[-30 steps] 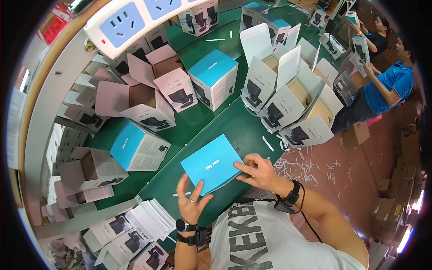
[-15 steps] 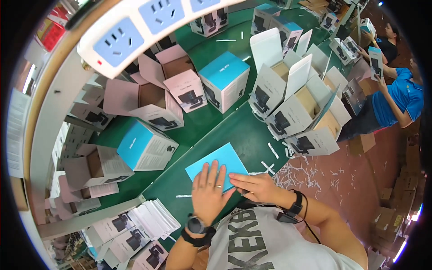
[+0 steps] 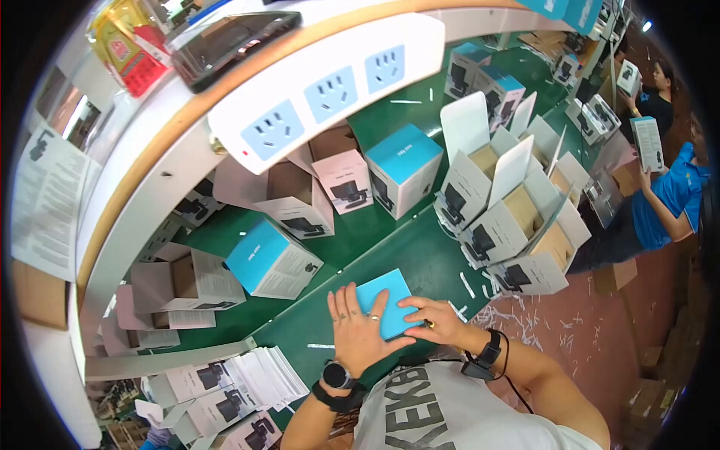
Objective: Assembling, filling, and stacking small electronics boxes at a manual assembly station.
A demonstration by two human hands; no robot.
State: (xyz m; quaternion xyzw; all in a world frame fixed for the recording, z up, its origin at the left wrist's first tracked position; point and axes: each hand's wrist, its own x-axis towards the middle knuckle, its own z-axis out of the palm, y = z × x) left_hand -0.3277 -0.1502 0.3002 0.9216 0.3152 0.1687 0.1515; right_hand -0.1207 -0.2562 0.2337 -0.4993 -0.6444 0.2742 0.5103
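Observation:
A small, flat-topped light blue box [image 3: 397, 283] lies on the green table in front of me. My left hand [image 3: 361, 335] rests flat on its left part, with the fingers spread and holding nothing. At the box's right edge is my right hand [image 3: 441, 322], its index fingertip on the blue top. The other fingers of that hand are curled round a small dark and yellowish thing [image 3: 428, 324], mostly hidden, whose kind I cannot make out.
Open white boxes [image 3: 487, 240] stand at the right, and closed blue-topped boxes [image 3: 274, 259] are at the left. Flat white cartons [image 3: 262, 382] are stacked at lower left. A power strip [image 3: 330, 94] hangs on the shelf edge. Co-workers [image 3: 664, 199] handle boxes at the far right.
My left hand's fingers have spread wider on the blue box. My right hand has turned, bringing the small dark and yellowish thing into sight. The whole view has shifted.

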